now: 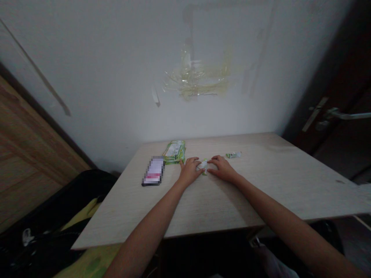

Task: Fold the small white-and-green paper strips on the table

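Observation:
A small green-and-white plastic wrapper (203, 165) lies on the table between my two hands, partly covered by fingertips. My left hand (189, 170) has its thumb and index finger at the wrapper's left side, and its little finger stretches toward the stack of packets. From the right, my right hand (222, 169) pinches the wrapper's edge with thumb and fingers. Left of my left hand sits a stack of flat green-and-white packets (174, 151). A similar narrow folded wrapper (233, 155) rests beyond my right hand.
A phone (154, 170) with a blurred screen lies at the left of the pale wooden table (214, 212). Behind the table rises a wall (130, 77) with peeling clear tape (199, 79). A dark door with a metal handle (348, 115) stands at the right.

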Available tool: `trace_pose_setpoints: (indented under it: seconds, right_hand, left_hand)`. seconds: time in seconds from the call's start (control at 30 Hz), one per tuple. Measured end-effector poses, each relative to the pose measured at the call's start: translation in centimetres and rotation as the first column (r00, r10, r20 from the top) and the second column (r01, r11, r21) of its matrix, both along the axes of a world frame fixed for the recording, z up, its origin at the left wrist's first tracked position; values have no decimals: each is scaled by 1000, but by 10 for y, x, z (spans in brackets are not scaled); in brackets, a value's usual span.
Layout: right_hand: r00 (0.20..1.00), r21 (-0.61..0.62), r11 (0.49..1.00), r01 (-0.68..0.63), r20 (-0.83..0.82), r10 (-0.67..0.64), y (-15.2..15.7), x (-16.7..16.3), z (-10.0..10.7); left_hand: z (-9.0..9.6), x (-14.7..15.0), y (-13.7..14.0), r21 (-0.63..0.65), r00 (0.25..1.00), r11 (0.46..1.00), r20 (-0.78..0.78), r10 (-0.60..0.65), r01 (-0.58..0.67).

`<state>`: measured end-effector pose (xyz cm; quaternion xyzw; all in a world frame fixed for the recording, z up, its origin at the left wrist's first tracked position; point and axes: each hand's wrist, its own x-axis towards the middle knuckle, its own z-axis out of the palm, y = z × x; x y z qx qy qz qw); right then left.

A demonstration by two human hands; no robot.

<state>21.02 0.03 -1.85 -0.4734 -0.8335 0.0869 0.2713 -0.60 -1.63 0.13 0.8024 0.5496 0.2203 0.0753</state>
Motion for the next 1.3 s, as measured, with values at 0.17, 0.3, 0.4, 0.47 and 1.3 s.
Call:
trace_pose_setpoints:
  seconds: [0.17,0.3,0.4,0.47,1.3]
  right_hand:
    - [998,22,1000,2,-63,0,6,2,-6]
    - [990,15,1000,5,-144,-3,13,4,-12]
    - [981,17,1000,18,-196,-14,16,3,-14]
    - [975,12,999,36,-222,-33,18,2,-14]
    - [794,-238,966,-100,-604,-66,8,-5,7]
  left_hand:
    - [1,0,-1,2,1000,1000,0,-5,5]
    - [2,1,-2,-1,1000,1000,9,-14,14]
    - [2,1,-3,11,999,1000,26,-28,27]
    - [2,1,-3,31,998,999,45,-40,39]
    - [-1,15,-2,95,948,992,299,-106,81]
